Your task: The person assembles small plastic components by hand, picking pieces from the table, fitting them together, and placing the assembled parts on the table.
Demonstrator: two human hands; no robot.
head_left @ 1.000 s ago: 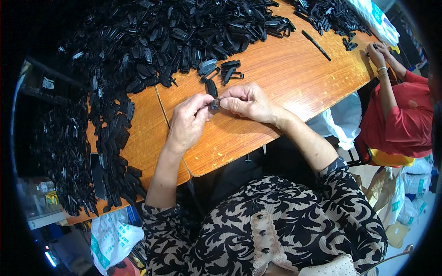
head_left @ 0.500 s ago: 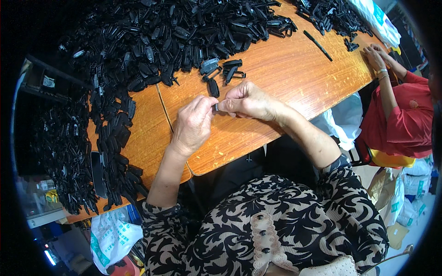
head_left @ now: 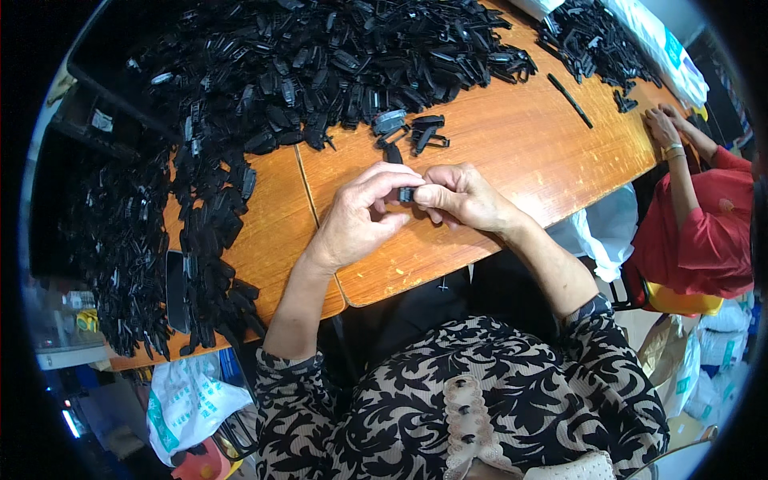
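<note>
A small black plastic piece [head_left: 406,194] is pinched between the thumb and fingers of my right hand [head_left: 462,198], just above the table's front part. My left hand [head_left: 358,214] is against it from the other side: its fingers curve over the top of the piece, while the thumb stands apart below. Right behind my hands lie a few loose parts: a greyish clip-like part [head_left: 390,122], black frame-shaped parts [head_left: 430,134] and a dark oblong part [head_left: 391,152] partly hidden by my fingers.
A big heap of black plastic parts [head_left: 320,64] covers the table's back and left. A phone [head_left: 175,292] lies among them. A black pen-like stick [head_left: 570,101] rests at right, near a smaller heap [head_left: 596,40]. A person in red [head_left: 696,220] sits at the right edge.
My left thumb has parted from its fingers, and the black plastic piece now shows more plainly in my right hand. The whole view has shifted slightly.
</note>
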